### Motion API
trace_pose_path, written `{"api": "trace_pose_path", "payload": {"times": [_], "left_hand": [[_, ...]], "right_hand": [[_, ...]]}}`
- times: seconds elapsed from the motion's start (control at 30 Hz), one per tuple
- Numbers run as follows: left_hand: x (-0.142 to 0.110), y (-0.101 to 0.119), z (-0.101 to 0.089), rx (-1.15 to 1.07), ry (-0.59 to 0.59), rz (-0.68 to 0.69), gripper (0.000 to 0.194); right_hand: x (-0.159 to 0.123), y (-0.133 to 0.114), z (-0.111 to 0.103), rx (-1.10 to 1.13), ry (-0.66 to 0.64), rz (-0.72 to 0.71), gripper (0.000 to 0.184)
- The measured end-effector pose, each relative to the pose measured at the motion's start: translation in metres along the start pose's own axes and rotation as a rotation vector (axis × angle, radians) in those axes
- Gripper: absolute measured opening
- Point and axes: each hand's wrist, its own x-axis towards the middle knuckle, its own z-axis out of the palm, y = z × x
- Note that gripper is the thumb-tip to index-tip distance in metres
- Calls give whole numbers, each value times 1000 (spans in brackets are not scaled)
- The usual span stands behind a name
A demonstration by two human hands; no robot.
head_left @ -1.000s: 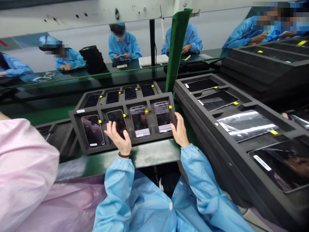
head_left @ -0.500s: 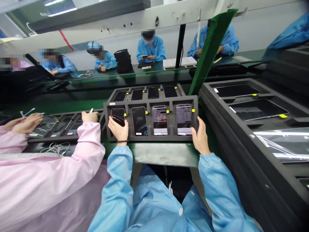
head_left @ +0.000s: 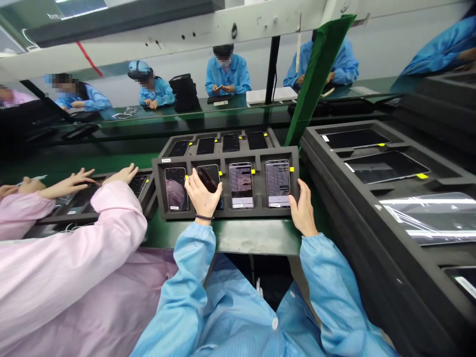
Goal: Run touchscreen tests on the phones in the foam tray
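My left hand (head_left: pixel 204 196), wearing a dark beaded bracelet, spans the second smartphone (head_left: pixel 213 171) from the left in a black foam tray (head_left: pixel 223 214). Its fingers are at the phone's left side and its thumb at the right; the hand hides much of the screen. My right hand (head_left: pixel 303 208) grips the tray's right edge, thumb on the front face. The tray is tilted up toward me. Its leftmost smartphone (head_left: pixel 176 189) has a dark screen. The third smartphone (head_left: pixel 241 186) and the rightmost smartphone (head_left: pixel 277 184) show lines of text. Yellow tabs mark the slots.
Behind stands another tray of phones (head_left: pixel 206 145). Stacked trays (head_left: pixel 349 198) with larger devices rise at right, near a green post (head_left: pixel 316 74). At left, a co-worker's pink sleeves (head_left: pixel 115 213) and hands reach over another tray. Several people in blue sit across the bench.
My left hand has moved right, from the leftmost phone to the second, uncovering the leftmost one. My right hand keeps its hold on the tray. The co-worker's hands have shifted over their tray.
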Motion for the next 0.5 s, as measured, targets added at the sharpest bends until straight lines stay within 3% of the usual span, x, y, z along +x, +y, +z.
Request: {"api": "trace_pose_path", "payload": {"times": [0.5], "left_hand": [[2, 20, 19, 117, 83, -149, 102]], "right_hand": [[1, 3, -2, -12, -1, 18, 63]]}}
